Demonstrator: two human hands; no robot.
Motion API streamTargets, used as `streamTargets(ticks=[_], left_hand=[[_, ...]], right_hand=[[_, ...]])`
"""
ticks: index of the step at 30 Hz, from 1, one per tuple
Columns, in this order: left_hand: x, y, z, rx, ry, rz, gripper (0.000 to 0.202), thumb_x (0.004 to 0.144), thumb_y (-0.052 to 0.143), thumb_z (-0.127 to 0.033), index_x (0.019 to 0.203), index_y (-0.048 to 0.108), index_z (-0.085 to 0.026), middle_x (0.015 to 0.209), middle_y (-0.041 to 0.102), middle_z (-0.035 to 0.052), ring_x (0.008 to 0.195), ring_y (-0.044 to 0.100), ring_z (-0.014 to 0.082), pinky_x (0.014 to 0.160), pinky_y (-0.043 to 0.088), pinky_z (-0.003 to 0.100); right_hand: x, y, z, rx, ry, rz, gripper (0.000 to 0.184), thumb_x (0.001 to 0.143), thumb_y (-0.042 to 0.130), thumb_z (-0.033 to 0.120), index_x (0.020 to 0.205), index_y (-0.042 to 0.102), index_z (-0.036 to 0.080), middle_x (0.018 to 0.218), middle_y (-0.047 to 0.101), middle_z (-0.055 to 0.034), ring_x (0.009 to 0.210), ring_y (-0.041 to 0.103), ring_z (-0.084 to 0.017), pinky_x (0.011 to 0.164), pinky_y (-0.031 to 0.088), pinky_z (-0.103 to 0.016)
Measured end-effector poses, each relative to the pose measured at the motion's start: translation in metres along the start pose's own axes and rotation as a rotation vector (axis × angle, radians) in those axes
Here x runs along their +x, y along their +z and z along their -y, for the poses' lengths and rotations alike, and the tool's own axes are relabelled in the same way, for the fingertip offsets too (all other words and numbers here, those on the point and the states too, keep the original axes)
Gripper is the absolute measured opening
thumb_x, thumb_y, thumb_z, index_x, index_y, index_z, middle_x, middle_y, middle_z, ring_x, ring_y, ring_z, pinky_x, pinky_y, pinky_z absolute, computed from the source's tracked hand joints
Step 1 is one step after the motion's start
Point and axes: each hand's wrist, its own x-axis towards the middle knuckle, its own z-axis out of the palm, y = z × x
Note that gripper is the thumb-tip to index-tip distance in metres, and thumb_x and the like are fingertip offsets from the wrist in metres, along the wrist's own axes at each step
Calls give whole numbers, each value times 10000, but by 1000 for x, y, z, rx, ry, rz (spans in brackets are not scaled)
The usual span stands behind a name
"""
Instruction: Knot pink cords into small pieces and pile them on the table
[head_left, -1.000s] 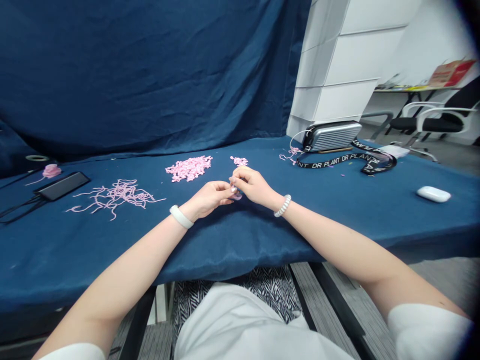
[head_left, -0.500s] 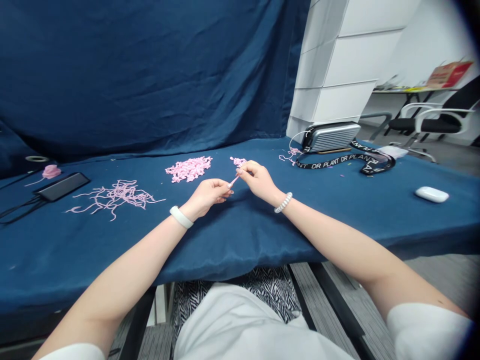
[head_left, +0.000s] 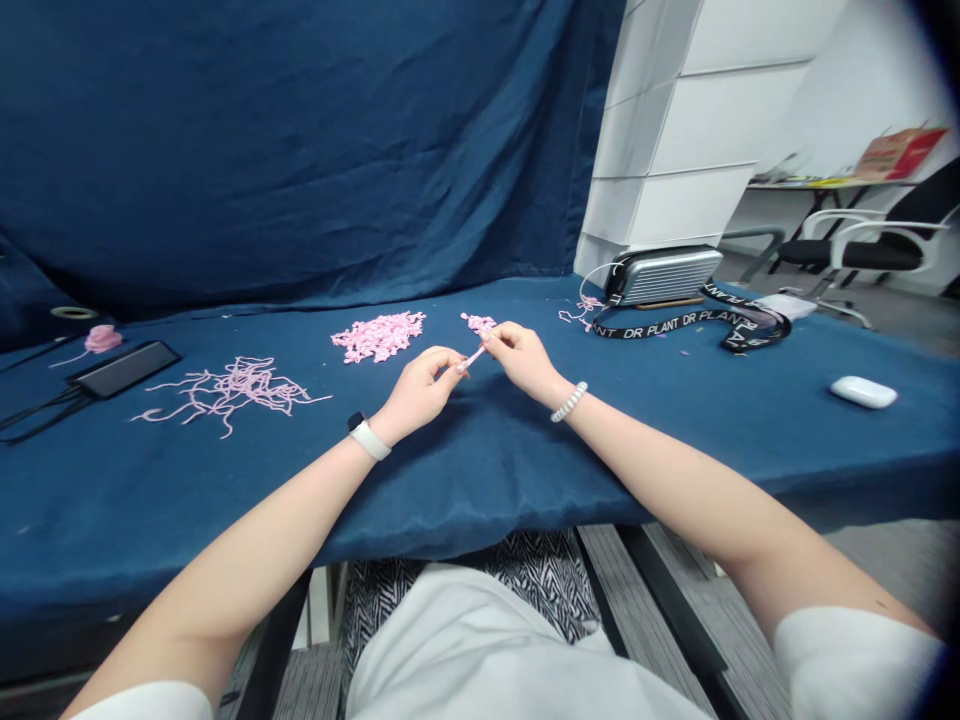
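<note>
Between my two hands a short pink strand of yarn (head_left: 472, 357) is stretched, slanting up to the right. My left hand (head_left: 426, 388), with a pale watch band at the wrist, pinches its lower end between thumb and fingers. The upper end is pinched by my right hand (head_left: 523, 362), which wears a beaded bracelet. Just behind the right fingertips lies a small cluster of pink pieces (head_left: 477, 322), partly hidden. A larger heap of small pink knotted pieces (head_left: 379, 337) sits behind my left hand. Loose pink yarn strands (head_left: 238, 388) lie tangled to the left.
A blue cloth (head_left: 675, 430) covers the table. At far left are a black rectangular device (head_left: 127, 369) with cables and a pink yarn ball (head_left: 103, 338). To the right lie a silver ridged case (head_left: 667, 277), a black lettered strap (head_left: 660, 325) and a white earbud case (head_left: 863, 392).
My left hand has turned at the wrist, bringing the watch face into view. More of the pink strand shows between my fingers. My right hand has barely shifted.
</note>
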Motion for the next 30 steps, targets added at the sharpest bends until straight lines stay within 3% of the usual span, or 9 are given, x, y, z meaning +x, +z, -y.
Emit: streamTargets(ticks=[4,7,10,14,18,24,30], left_hand=[[-1,0,-2,-211,36,-2,255,836,541,-370,730,650,-165,1048,635,91,973,575,195,864,407,286],[0,2,3,-419,-34,-19,270,817,575,-406,746,650,-157,944,665,85,908,589,181,747,430,259],[2,4,8,-584,-155,-60,293,769,626,-447,743,651,-156,733,641,39,691,563,125,603,401,225],[5,4,10,-745,-296,-94,279,682,717,-417,734,664,-148,694,632,18,599,514,81,563,386,202],[6,3,12,-675,-309,-130,257,657,741,-368,778,691,-146,755,664,36,638,542,90,586,405,207],[6,3,17,-453,-209,-240,245,660,736,-349,790,696,-145,754,667,39,658,553,111,598,413,224],[7,4,10,-672,-296,-195,222,625,761,-319,718,662,-143,597,575,-15,517,448,61,505,370,204]], right_hand=[[-4,9,-2,92,72,93,285,770,556,380,581,536,167,629,523,1,634,463,-128,651,362,-274],[-8,17,0,233,150,146,249,744,555,367,598,516,170,612,528,12,612,464,-116,628,372,-257],[-11,21,3,304,182,177,260,734,565,382,595,495,173,594,516,25,583,454,-105,605,371,-247],[-13,23,5,303,172,178,305,739,575,414,582,473,173,582,477,36,571,430,-98,601,354,-248],[-12,24,2,251,175,159,273,752,558,413,640,519,167,607,501,27,578,430,-103,598,354,-250],[-10,27,-4,270,193,140,259,748,558,419,694,558,165,640,528,9,599,455,-115,608,387,-259],[-11,28,0,271,212,129,251,738,578,404,668,550,165,618,517,17,579,434,-105,576,360,-249]])
